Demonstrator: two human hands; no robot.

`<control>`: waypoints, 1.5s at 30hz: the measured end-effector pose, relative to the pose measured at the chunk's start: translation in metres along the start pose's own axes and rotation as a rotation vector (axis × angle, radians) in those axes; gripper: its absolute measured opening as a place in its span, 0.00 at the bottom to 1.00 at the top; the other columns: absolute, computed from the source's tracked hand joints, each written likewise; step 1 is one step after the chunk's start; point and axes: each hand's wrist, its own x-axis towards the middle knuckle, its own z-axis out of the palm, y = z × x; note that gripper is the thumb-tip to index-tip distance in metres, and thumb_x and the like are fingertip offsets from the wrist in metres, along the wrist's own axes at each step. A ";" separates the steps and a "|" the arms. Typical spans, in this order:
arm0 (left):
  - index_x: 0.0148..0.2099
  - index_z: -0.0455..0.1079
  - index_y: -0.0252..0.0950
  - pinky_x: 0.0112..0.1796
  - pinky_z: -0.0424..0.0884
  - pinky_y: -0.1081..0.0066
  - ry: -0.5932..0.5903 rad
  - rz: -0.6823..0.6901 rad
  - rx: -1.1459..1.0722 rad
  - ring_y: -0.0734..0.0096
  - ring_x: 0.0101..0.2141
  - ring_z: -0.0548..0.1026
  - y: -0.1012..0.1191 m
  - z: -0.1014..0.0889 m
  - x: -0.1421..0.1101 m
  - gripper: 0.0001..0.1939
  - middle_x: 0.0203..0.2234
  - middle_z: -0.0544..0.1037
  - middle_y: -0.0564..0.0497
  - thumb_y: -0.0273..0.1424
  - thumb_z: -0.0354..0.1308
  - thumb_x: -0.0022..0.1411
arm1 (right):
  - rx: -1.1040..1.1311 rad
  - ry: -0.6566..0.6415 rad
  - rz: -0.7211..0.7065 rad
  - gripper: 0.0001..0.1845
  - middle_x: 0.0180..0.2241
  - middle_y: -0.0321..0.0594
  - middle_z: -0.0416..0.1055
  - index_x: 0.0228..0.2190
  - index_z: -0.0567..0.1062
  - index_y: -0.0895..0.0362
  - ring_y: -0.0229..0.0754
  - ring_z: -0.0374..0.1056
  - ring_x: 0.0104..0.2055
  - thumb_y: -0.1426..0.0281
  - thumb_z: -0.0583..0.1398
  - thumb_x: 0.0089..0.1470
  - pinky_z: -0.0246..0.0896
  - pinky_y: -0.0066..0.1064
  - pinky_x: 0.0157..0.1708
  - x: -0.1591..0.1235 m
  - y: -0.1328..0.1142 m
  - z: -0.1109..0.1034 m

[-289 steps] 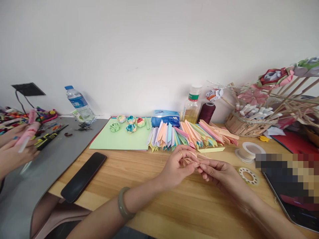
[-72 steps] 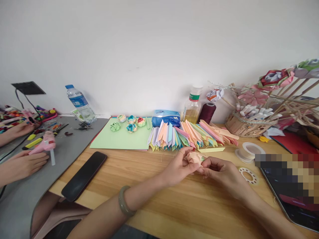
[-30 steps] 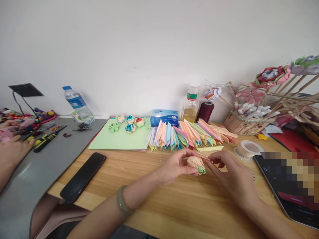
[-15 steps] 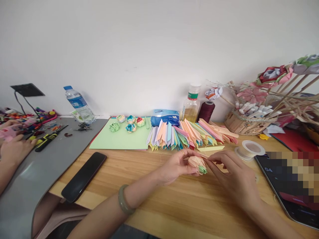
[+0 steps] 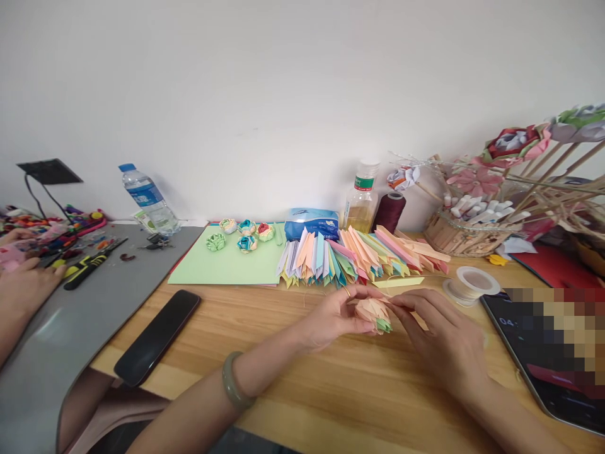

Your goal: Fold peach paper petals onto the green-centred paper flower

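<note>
My left hand grips a small folded paper flower, peach with a green edge, just above the wooden table. My right hand pinches the flower's right side with its fingertips. A fan of folded coloured paper strips lies right behind the hands. One loose yellow strip rests beside them.
A black phone lies at the left front, a tablet at the right. Behind are a green sheet with several paper flowers, a tissue pack, bottles, a thread spool, a tape roll and a basket. Another person's hand rests on a grey mat at the left.
The folded paper in my hands has become a rolled flower with a green edge. My right hand's fingers have moved in closer on it. The other person's glue gun has gone from view.
</note>
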 end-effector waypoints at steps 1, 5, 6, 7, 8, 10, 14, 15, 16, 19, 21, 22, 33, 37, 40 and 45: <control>0.42 0.67 0.36 0.38 0.65 0.70 -0.002 -0.002 -0.005 0.72 0.36 0.68 0.000 0.000 0.000 0.24 0.36 0.70 0.49 0.28 0.66 0.39 | -0.005 0.001 -0.010 0.05 0.24 0.38 0.72 0.28 0.72 0.58 0.37 0.67 0.27 0.71 0.56 0.53 0.57 0.25 0.25 0.000 0.000 0.000; 0.42 0.66 0.36 0.37 0.66 0.70 -0.015 -0.011 -0.018 0.73 0.35 0.68 0.001 0.001 0.000 0.24 0.35 0.69 0.49 0.28 0.66 0.39 | -0.019 -0.002 -0.040 0.06 0.25 0.39 0.72 0.29 0.73 0.58 0.37 0.67 0.27 0.71 0.56 0.53 0.57 0.26 0.25 0.000 0.000 -0.001; 0.42 0.66 0.36 0.36 0.66 0.70 -0.017 -0.016 -0.021 0.73 0.35 0.68 0.001 0.001 0.000 0.24 0.35 0.69 0.49 0.28 0.66 0.39 | -0.021 -0.005 -0.043 0.06 0.25 0.39 0.72 0.29 0.73 0.58 0.38 0.67 0.27 0.71 0.55 0.54 0.57 0.26 0.25 0.000 0.000 0.000; 0.43 0.66 0.35 0.36 0.67 0.70 -0.018 -0.021 -0.022 0.73 0.34 0.68 0.001 0.002 0.000 0.24 0.35 0.69 0.49 0.28 0.66 0.39 | -0.020 -0.005 -0.043 0.06 0.25 0.39 0.72 0.29 0.73 0.58 0.38 0.67 0.27 0.71 0.55 0.54 0.57 0.26 0.25 0.000 0.000 0.000; 0.42 0.66 0.35 0.36 0.67 0.70 -0.018 -0.025 -0.023 0.73 0.34 0.68 0.001 0.002 0.000 0.24 0.34 0.69 0.49 0.28 0.66 0.40 | -0.015 -0.007 -0.038 0.07 0.25 0.39 0.72 0.30 0.73 0.58 0.38 0.67 0.27 0.72 0.55 0.54 0.57 0.26 0.25 0.000 0.000 0.001; 0.42 0.66 0.36 0.35 0.67 0.70 -0.019 -0.026 -0.025 0.73 0.33 0.69 0.002 0.002 -0.001 0.24 0.34 0.69 0.49 0.29 0.66 0.40 | -0.001 -0.005 -0.017 0.07 0.26 0.40 0.72 0.31 0.73 0.58 0.38 0.67 0.28 0.72 0.55 0.54 0.58 0.27 0.26 0.000 0.001 0.002; 0.42 0.66 0.37 0.36 0.67 0.69 -0.036 -0.013 -0.029 0.72 0.35 0.68 0.001 0.001 -0.002 0.23 0.36 0.69 0.50 0.28 0.66 0.40 | 0.034 -0.008 0.032 0.06 0.27 0.40 0.72 0.32 0.72 0.58 0.39 0.67 0.29 0.71 0.55 0.53 0.59 0.28 0.27 0.000 0.000 0.003; 0.42 0.66 0.36 0.36 0.67 0.69 -0.042 -0.014 -0.030 0.72 0.36 0.68 0.001 0.002 -0.002 0.23 0.36 0.69 0.49 0.28 0.66 0.40 | 0.044 -0.010 0.045 0.06 0.27 0.40 0.72 0.31 0.72 0.57 0.39 0.67 0.29 0.70 0.56 0.53 0.59 0.28 0.27 0.000 0.000 0.003; 0.42 0.66 0.36 0.36 0.67 0.70 -0.045 -0.018 -0.029 0.72 0.36 0.68 0.001 0.002 -0.002 0.23 0.37 0.69 0.49 0.28 0.65 0.40 | 0.053 -0.012 0.058 0.05 0.26 0.39 0.72 0.30 0.72 0.57 0.39 0.67 0.28 0.69 0.57 0.52 0.59 0.28 0.27 0.000 0.000 0.003; 0.43 0.66 0.36 0.36 0.67 0.70 -0.043 -0.035 -0.029 0.72 0.36 0.68 0.003 0.003 -0.002 0.24 0.38 0.68 0.48 0.28 0.66 0.40 | 0.060 0.006 0.079 0.05 0.23 0.38 0.71 0.26 0.71 0.57 0.38 0.66 0.26 0.69 0.58 0.51 0.58 0.27 0.25 -0.001 0.000 0.003; 0.43 0.66 0.36 0.35 0.67 0.70 -0.037 -0.044 -0.034 0.71 0.36 0.68 0.004 0.004 -0.002 0.24 0.38 0.68 0.47 0.28 0.66 0.40 | 0.054 0.024 0.081 0.05 0.22 0.37 0.70 0.25 0.70 0.57 0.38 0.66 0.25 0.69 0.58 0.51 0.57 0.27 0.24 -0.001 0.000 0.002; 0.43 0.66 0.36 0.35 0.68 0.70 -0.034 -0.049 -0.036 0.71 0.36 0.68 0.004 0.004 -0.002 0.24 0.38 0.68 0.47 0.29 0.66 0.40 | 0.050 0.030 0.084 0.06 0.22 0.37 0.70 0.25 0.70 0.57 0.38 0.66 0.25 0.68 0.58 0.50 0.57 0.27 0.24 0.000 0.000 0.002; 0.42 0.66 0.35 0.35 0.67 0.70 -0.024 -0.076 -0.060 0.72 0.35 0.69 0.005 0.005 -0.002 0.24 0.34 0.69 0.49 0.27 0.66 0.39 | 0.059 0.027 0.011 0.03 0.25 0.39 0.74 0.29 0.72 0.57 0.39 0.69 0.27 0.72 0.57 0.52 0.61 0.29 0.28 -0.001 -0.001 -0.002; 0.42 0.66 0.35 0.35 0.67 0.70 -0.016 -0.073 -0.069 0.73 0.34 0.69 0.005 0.005 -0.002 0.24 0.35 0.69 0.49 0.26 0.66 0.40 | 0.007 0.012 -0.015 0.05 0.26 0.40 0.74 0.30 0.73 0.57 0.40 0.68 0.27 0.73 0.57 0.52 0.61 0.30 0.27 -0.002 0.000 0.000; 0.43 0.66 0.37 0.34 0.67 0.69 -0.010 -0.066 -0.071 0.74 0.33 0.70 0.005 0.005 -0.002 0.24 0.35 0.69 0.50 0.26 0.65 0.40 | 0.021 0.015 -0.020 0.04 0.27 0.40 0.74 0.31 0.73 0.57 0.40 0.68 0.28 0.73 0.57 0.52 0.61 0.29 0.28 -0.001 0.000 0.001; 0.43 0.66 0.35 0.33 0.67 0.70 0.006 -0.075 -0.054 0.72 0.34 0.69 0.007 0.007 -0.003 0.25 0.37 0.69 0.47 0.27 0.66 0.39 | 0.062 0.032 0.073 0.05 0.24 0.39 0.72 0.28 0.71 0.57 0.40 0.68 0.27 0.68 0.57 0.51 0.61 0.29 0.26 0.004 -0.003 0.000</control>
